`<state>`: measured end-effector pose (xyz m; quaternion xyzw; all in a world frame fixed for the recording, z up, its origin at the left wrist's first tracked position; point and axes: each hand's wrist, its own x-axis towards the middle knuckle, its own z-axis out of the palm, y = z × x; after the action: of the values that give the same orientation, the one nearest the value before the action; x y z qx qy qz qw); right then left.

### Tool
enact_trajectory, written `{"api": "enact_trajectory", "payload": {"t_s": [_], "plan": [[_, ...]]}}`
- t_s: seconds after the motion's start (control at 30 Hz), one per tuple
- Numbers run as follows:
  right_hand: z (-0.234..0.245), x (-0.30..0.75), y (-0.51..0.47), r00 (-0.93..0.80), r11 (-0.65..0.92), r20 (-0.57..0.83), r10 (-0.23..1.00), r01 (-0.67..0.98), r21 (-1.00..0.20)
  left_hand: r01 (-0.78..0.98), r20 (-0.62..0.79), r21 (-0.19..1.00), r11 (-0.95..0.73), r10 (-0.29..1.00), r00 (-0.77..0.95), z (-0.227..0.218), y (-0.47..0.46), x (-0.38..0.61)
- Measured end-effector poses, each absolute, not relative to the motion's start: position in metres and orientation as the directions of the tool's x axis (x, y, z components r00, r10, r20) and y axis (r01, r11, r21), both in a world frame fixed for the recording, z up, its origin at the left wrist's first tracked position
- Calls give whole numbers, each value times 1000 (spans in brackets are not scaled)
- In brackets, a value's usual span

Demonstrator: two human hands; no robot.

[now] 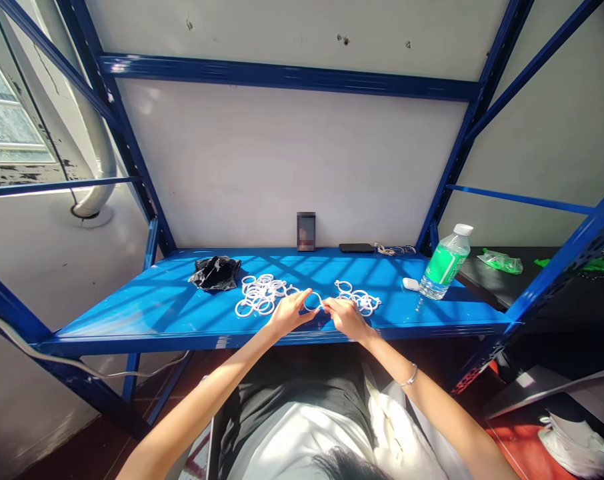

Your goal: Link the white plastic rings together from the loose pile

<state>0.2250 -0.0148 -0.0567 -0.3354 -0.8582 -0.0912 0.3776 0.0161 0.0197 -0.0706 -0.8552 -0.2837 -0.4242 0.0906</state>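
My left hand [289,312] and my right hand [346,316] meet over the front of the blue shelf [147,310], both pinching one white plastic ring [313,302] between their fingertips. A loose pile of several white rings [261,294] lies just left of my left hand. A smaller cluster of white rings [359,299] lies behind my right hand. A bracelet sits on my right wrist.
A crumpled black bag [215,272] lies at the left. A green-labelled water bottle [445,263] and a small white object [411,283] stand at the right. A phone [306,231] leans on the back wall beside a dark flat device [357,248]. Blue rack posts frame both sides.
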Motion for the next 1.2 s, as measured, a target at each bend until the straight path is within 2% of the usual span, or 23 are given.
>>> {"api": "enact_trajectory", "payload": {"t_s": [0.5, 0.7, 0.97, 1.2], "plan": [[-59, 222, -14, -461, 736, 737, 494, 673, -72, 618, 746, 118, -777, 480, 462, -65, 16, 17], [-54, 219, -17, -418, 708, 753, 507, 701, -88, 607, 765, 149, -781, 479, 429, -63, 15, 17], [-53, 219, -17, -407, 703, 774, 485, 708, -68, 569, 769, 129, -812, 444, 460, -60, 12, 17], [-52, 220, -17, -368, 668, 774, 516, 738, -94, 565, 736, 168, -808, 484, 473, -62, 13, 18]]}}
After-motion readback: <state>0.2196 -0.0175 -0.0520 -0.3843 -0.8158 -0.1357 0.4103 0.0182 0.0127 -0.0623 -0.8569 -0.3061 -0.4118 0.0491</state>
